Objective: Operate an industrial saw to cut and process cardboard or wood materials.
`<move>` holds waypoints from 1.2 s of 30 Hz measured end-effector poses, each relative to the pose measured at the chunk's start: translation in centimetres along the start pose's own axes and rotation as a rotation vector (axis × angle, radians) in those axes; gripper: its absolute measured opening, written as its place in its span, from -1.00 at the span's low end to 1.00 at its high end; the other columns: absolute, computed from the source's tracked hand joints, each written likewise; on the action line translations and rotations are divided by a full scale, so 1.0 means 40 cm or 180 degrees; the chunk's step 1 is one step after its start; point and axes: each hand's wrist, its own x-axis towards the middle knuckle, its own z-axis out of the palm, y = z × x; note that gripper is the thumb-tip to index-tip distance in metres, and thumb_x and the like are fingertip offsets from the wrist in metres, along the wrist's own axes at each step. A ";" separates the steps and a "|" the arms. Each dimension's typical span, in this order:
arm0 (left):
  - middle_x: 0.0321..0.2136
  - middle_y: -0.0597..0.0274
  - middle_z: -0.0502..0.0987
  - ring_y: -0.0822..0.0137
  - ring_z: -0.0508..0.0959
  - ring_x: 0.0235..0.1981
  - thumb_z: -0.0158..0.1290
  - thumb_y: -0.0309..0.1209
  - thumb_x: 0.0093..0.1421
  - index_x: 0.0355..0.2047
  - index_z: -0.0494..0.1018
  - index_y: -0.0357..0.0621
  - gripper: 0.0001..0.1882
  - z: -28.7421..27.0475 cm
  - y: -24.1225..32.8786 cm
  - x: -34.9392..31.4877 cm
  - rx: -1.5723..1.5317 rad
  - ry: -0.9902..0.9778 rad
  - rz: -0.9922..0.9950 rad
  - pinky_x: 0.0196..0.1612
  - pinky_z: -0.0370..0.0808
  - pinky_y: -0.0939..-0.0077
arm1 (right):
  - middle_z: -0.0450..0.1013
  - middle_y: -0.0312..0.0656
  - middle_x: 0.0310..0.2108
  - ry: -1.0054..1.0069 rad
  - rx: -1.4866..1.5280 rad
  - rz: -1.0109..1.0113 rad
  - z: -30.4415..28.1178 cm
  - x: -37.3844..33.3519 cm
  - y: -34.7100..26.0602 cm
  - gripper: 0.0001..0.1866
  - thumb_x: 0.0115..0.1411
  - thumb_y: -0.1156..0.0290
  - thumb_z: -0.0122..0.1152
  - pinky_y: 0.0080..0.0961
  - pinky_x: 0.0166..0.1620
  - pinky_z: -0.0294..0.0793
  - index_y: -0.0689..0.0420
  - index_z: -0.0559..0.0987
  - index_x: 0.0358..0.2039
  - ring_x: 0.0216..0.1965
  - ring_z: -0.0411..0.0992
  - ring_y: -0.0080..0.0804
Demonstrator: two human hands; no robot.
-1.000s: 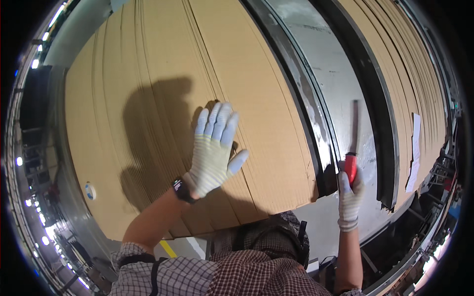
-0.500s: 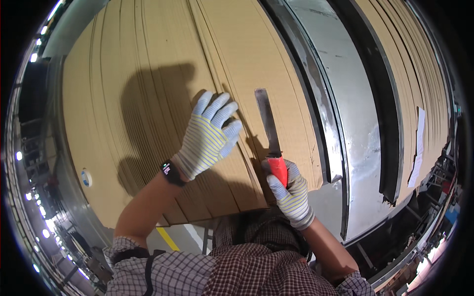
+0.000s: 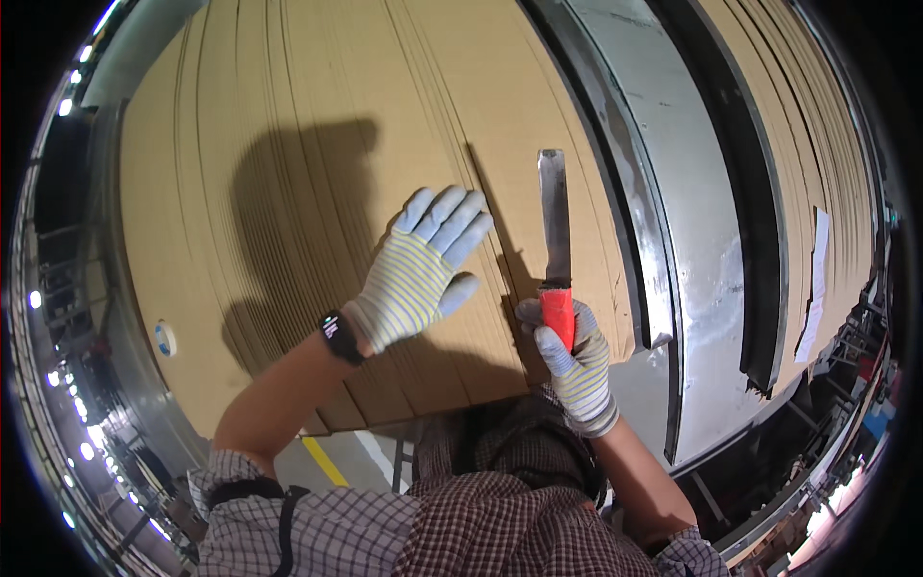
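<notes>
Several brown cardboard sheets (image 3: 317, 58) lie before me, overlapping in a staggered row with their edges running away from me. My left hand (image 3: 413, 269), in a striped glove with grey-blue fingertips, lies flat on the cardboard, fingers stretched out and thumb apart. It holds nothing. My right hand (image 3: 580, 370), gloved the same way, is closed around the red handle of a knife (image 3: 556, 221). The long, flat metal blade has a squared tip and points away from me above the right-hand sheets. Whether it touches the cardboard I cannot tell.
A metal surface with dark rails (image 3: 707, 250) runs along the right side of the cardboard. Beyond it stands another cardboard stack (image 3: 817, 163) with a white paper strip (image 3: 814, 288). A white tape roll (image 3: 165, 338) lies at the left edge. Yellow floor marking (image 3: 325, 462) shows below.
My left hand has slid a little to the right over the cardboard, its fingers more spread. The knife in my right hand has moved right and turned more upright. The sheets beneath have shifted right.
</notes>
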 end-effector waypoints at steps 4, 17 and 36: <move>0.29 -0.03 0.16 -0.02 0.10 0.34 0.10 -0.05 -0.02 0.26 0.18 -0.24 -0.13 -0.030 0.046 -0.005 0.0067 0.0018 0.0183 0.39 -0.11 0.01 | 0.52 -0.24 -0.14 0.0064 0.0015 -0.0004 0.000 -0.009 0.010 -0.64 0.28 0.39 0.19 -0.55 -0.01 0.42 0.23 0.42 0.05 -0.14 0.44 -0.56; 0.23 0.07 0.28 0.08 0.22 0.29 0.02 -0.21 0.00 0.17 0.30 -0.20 -0.32 0.016 0.060 -0.068 -0.0124 -0.0154 0.0467 0.36 -0.03 -0.03 | 0.48 -0.32 -0.18 0.0016 0.0242 0.0013 -0.008 0.005 0.006 -0.61 0.28 0.30 0.21 -0.63 -0.05 0.38 0.21 0.43 0.04 -0.18 0.37 -0.65; 0.24 -0.19 0.24 -0.05 0.20 0.30 -0.07 0.01 0.25 0.24 0.18 -0.37 -0.25 -0.072 -0.326 0.311 0.1439 0.1390 -0.0825 0.32 0.10 0.09 | 0.51 -0.15 -0.07 -0.0131 0.0265 0.0022 -0.016 -0.001 0.010 -0.63 0.26 0.35 0.21 -0.43 0.09 0.41 0.21 0.42 0.03 -0.03 0.46 -0.44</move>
